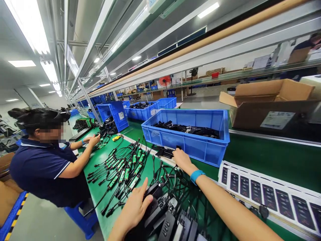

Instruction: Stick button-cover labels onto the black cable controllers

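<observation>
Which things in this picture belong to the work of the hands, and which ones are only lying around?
Seem in use:
left hand on black cabled units
right hand at small black parts

Seem only nearby:
blue plastic crate
green-boarded cables
printed label sheets
open cardboard box

Circuit-board cables along the worktop's left edge, plastic adapters at front, rectangular plastic crate behind them, open cardboard box to its right, printed paper sheets at right
</observation>
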`<action>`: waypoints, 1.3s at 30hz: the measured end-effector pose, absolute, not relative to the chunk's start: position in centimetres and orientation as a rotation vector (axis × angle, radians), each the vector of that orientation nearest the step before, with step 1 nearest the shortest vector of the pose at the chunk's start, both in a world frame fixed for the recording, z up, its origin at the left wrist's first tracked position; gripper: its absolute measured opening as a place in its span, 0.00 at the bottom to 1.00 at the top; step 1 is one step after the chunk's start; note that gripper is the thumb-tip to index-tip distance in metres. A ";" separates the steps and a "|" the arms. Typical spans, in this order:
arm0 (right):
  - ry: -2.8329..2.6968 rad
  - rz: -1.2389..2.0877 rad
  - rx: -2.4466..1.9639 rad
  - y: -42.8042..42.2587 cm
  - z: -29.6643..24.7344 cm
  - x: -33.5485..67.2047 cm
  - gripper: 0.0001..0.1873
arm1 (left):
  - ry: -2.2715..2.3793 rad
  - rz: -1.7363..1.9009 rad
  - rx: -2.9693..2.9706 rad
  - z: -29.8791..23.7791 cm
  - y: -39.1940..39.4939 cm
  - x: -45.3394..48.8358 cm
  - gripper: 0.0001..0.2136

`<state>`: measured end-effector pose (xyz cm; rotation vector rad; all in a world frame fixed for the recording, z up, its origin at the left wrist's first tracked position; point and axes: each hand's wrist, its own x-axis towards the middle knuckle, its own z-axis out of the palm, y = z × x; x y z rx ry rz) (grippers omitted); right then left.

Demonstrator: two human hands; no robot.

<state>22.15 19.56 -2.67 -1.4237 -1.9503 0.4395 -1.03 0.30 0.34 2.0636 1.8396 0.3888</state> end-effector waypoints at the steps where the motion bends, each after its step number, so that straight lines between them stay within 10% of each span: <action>1: -1.957 0.425 -1.412 19.6 -2.9 22.4 0.10 | 1.938 0.379 2.067 0.3 0.7 -1.5 0.24; 10: -1.885 0.296 -1.329 17.5 -0.4 24.0 0.13 | 2.299 0.558 1.931 0.0 3.7 -5.6 0.02; 20: -1.618 0.781 -0.900 10.4 5.2 20.3 0.13 | 1.908 1.439 1.563 3.1 4.0 -6.2 0.22; 39: -1.452 1.367 -0.707 8.3 4.4 17.5 0.13 | 1.085 1.062 1.102 4.9 0.7 1.3 0.25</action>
